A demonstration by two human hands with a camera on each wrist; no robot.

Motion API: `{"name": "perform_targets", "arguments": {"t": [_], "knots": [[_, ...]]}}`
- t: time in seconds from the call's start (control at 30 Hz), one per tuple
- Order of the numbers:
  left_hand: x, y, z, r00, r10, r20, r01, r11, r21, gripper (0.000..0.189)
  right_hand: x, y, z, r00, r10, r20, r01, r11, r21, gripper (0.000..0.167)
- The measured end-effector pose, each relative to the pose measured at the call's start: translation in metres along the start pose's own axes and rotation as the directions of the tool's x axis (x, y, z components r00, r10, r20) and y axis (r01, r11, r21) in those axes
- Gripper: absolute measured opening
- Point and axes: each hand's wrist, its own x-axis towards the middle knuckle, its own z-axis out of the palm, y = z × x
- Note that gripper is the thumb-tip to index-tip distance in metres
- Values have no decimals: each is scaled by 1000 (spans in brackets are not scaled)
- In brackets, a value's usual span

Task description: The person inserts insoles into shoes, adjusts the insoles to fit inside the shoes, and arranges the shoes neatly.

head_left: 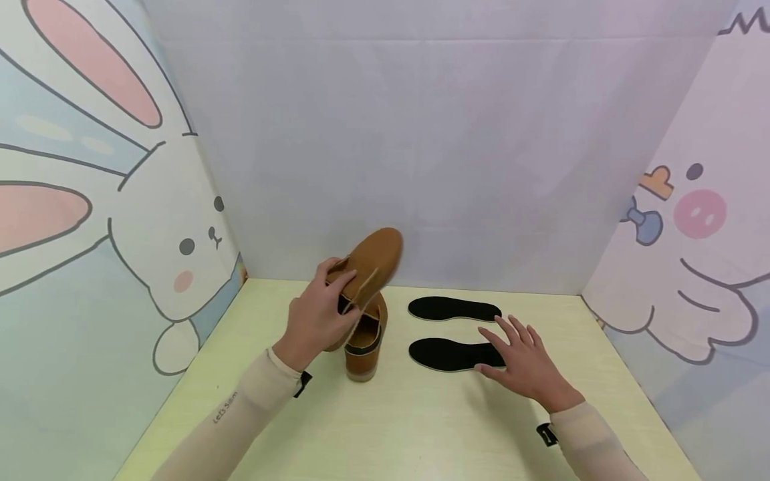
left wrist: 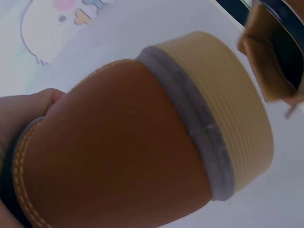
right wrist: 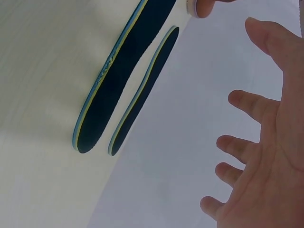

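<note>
My left hand [head_left: 321,317] grips a brown leather shoe [head_left: 375,257] by its opening, holding it raised with the toe pointing up and to the right. Its heel and pale ribbed sole [left wrist: 223,99] fill much of the left wrist view. Below it, the matching brown shoe [head_left: 363,364] stands on the table, partly hidden by the raised one. My right hand [head_left: 526,361] hovers with fingers spread over the heel end of the nearer black insole [head_left: 448,354]. A second black insole [head_left: 451,308] lies behind it. In the right wrist view, nothing is between the fingers [right wrist: 251,104].
The pale yellow table [head_left: 397,434] meets a plain light wall [head_left: 409,147] at the back. Side panels with a cartoon rabbit [head_left: 162,220] and another cartoon animal [head_left: 692,267] border the table left and right.
</note>
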Motion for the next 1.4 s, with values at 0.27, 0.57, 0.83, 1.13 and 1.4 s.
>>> {"name": "perform_targets", "arguments": {"t": [0.27,0.57,0.83,1.13,1.4], "knots": [[-8,37,30,972,224,75,-222,974,-32,61,-2,9,-5,997,65,-33,-65,998,-5,67],[-31,47,70,893,361,270,-346,932,-104,60,0,16,-14,983,179,30,-180,984,5,60],[-51,40,103,777,454,435,-452,884,-115,56,-5,19,-9,976,198,96,-201,979,22,58],[-62,28,122,720,513,467,-501,850,-162,55,-6,26,4,973,188,135,-195,980,35,55],[-59,24,129,674,551,492,-518,827,-216,53,0,21,14,975,155,161,-163,986,36,49]]}}
